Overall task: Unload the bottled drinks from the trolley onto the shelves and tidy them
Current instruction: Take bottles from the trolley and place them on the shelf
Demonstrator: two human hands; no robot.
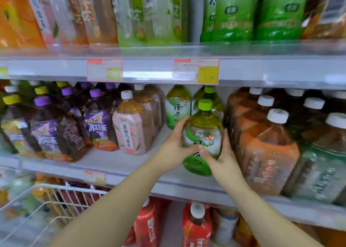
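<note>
The green-capped tea bottle (204, 128) stands upright on the middle shelf (131, 170), gripped from both sides. The left hand (176, 145) wraps its curled fingers round the bottle's left flank with the thumb across the label, and the right hand (222, 158) clasps its right flank and lower front. Just behind this bottle and to its left stands another green tea bottle (177, 108), brown white-capped bottles (267, 153) crowd its right side, a pink-labelled bottle (129, 128) stands further left, and the wire trolley (56, 196) sits below and well to its left.
</note>
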